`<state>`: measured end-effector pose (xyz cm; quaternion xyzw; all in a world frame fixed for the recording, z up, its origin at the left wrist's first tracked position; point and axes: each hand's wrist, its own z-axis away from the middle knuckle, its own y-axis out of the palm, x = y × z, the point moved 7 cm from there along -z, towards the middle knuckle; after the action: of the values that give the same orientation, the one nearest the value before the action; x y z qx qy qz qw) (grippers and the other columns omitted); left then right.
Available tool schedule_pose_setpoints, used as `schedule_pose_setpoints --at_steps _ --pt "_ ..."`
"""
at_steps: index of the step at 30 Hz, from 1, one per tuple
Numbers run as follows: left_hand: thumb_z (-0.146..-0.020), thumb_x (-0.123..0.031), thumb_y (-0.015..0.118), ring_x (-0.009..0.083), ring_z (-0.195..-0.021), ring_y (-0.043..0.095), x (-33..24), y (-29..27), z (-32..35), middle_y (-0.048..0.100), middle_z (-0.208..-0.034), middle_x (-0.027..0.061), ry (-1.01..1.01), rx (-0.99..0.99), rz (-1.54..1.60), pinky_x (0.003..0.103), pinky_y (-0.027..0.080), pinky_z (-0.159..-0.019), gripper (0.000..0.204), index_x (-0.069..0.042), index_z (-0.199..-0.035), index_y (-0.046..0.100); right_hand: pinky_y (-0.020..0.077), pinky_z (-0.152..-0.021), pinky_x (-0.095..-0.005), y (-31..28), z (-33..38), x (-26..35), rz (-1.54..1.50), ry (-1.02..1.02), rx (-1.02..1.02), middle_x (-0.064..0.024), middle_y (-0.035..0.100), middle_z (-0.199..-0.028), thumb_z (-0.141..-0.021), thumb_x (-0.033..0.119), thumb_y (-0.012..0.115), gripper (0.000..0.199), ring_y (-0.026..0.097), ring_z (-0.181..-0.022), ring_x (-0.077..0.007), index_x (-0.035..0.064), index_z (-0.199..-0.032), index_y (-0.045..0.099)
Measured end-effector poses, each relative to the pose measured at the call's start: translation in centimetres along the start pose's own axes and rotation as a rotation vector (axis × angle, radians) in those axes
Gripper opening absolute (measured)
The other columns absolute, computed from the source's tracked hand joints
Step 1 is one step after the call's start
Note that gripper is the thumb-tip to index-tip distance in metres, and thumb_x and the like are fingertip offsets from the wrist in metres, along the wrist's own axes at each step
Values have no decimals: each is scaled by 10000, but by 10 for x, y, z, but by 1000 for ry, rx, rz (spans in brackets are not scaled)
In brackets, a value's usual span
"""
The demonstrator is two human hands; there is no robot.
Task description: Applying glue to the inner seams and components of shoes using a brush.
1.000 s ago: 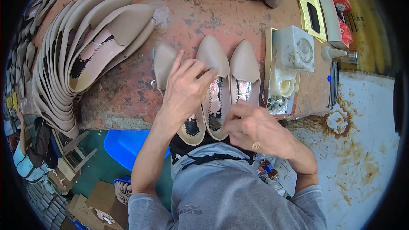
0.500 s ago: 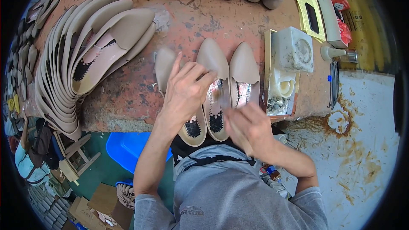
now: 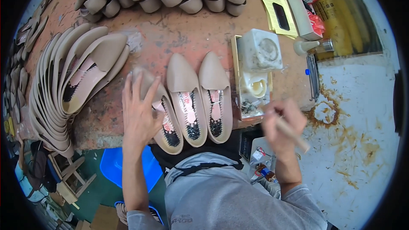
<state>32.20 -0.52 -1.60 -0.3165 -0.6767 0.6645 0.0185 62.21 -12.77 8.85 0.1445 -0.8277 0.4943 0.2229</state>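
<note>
In the head view, the left hand (image 3: pixel 140 115) is laid with fingers spread wide on the leftmost of three beige pointed shoe uppers (image 3: pixel 164 115) at the near edge of the reddish tabletop (image 3: pixel 179 38). A brush handle (image 3: pixel 292 133) is gripped by the right hand (image 3: pixel 283 125), beside a glue tray (image 3: pixel 255 89).

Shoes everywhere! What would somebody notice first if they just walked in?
Probably the three tan pointed shoes lying side by side at the near edge of the reddish workbench, with the left hand flat on the leftmost one. The right hand holds a brush handle beside a white pot. At far left fans a curved stack of tan soles.
</note>
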Motion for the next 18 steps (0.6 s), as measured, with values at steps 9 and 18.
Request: schedule_pose_setpoints --at_steps 9,18 --pt "-942 -9 657 565 -1525 429 10 32 2 462 -1673 241 39 -44 -160 563 601 -1084 591 -134 -1520 658 550 -666 -384 -9 -2 -56 163 82 141 -87 804 -854 -899 73 815 56 676 -680 -271 22 -906 835" --pt "-926 -11 694 514 -1536 449 -5 28 1 490 -1641 239 -58 -101 23 552 531 -1168 547 -58 -1469 647 528 -617 -371 -11 7 -21 242 -208 143 -83 790 -890 -838 -31 817 49 658 -673 -254 7 -840 787"
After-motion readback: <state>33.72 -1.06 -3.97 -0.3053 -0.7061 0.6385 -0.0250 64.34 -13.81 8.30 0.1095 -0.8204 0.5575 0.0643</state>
